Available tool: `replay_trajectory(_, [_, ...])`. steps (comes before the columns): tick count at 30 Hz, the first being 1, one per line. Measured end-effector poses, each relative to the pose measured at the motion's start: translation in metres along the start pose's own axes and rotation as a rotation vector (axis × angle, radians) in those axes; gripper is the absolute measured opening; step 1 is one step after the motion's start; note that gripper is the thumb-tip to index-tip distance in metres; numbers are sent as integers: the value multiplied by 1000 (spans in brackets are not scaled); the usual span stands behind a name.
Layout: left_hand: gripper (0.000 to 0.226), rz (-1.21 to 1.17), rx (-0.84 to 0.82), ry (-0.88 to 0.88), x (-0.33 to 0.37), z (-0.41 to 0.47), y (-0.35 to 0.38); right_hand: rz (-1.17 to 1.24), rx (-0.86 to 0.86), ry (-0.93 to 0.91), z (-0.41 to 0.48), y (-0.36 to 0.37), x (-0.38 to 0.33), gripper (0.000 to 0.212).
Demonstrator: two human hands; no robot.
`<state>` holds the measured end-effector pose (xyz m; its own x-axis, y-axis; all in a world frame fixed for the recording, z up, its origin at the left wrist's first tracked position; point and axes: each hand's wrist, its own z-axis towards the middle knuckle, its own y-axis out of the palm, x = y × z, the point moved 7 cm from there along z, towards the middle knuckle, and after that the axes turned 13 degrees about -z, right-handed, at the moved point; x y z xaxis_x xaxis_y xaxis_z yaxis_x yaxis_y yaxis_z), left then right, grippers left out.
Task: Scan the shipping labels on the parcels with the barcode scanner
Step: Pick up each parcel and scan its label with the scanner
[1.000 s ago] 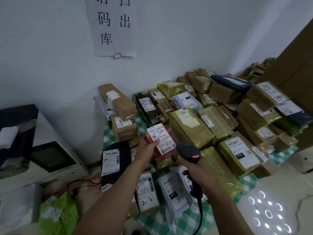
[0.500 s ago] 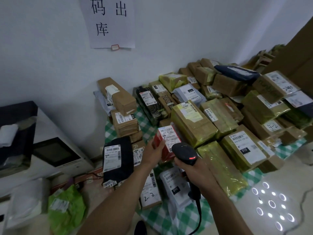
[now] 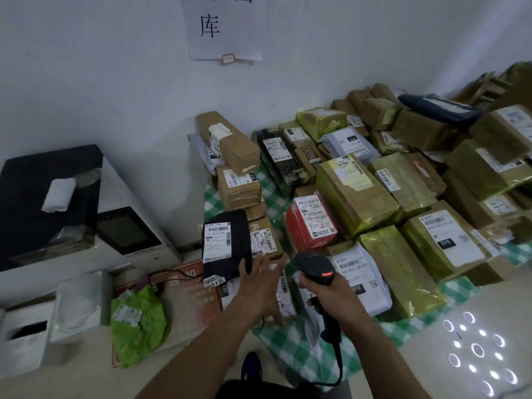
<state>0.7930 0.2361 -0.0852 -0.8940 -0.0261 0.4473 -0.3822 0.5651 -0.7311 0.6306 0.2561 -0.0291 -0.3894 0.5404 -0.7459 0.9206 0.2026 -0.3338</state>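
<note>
Right grip [image 3: 331, 298] is clasping barcode scanner [image 3: 315, 264] | left grip [image 3: 259, 286] is hovering spread-fingered by black parcel [image 3: 226, 246] | likely soft, light: take by edge

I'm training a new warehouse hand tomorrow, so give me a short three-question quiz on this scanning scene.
1. Which hand grips the barcode scanner?
2. True or false: no hand touches the red parcel.
3. The left hand is: A) open, fingers spread; B) curled into an empty fist; C) gripping the scanner.
Key: 1. The right hand. 2. True. 3. A.
</note>
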Motion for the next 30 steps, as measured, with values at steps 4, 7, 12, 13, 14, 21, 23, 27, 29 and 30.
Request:
replay_trajectory(4, [158, 112, -41, -8, 4, 5, 9, 14, 5, -10, -2, 1, -2, 17])
replay_trajectory(7, [152, 149, -50, -7, 6, 6, 9, 31, 7, 10, -2, -2, -1, 17])
replay_trajectory(12, [141, -44, 117, 91, 18, -8, -10, 54, 63, -2, -6, -13, -1, 19])
replay_trajectory(13, [140, -115, 159, 126, 22, -15, -18, 53, 89, -12, -8, -18, -1, 17])
replay_trajectory(14, [141, -187, 185, 160, 25, -23, -27, 54, 114, -34, -9, -22, -3, 16])
replay_trajectory(21, [142, -553, 277, 338, 43, -64, -65, 66, 55, -164, -24, -24, -23, 39])
replay_trajectory(23, [138, -555, 310, 373, 46, -70, -72, 93, -12, -152, -25, -18, -26, 41])
replay_trajectory(27, [130, -703, 326, 472, 45, -78, -76, 159, -36, -107, -23, -11, -27, 39])
replay_trajectory(29, [131, -945, 371, 442, 34, -77, -75, 196, -33, -107, -23, -11, -28, 39])
replay_trajectory(30, [129, -1078, 402, 386, 25, -75, -74, 233, -43, -110, -23, -11, -29, 40])
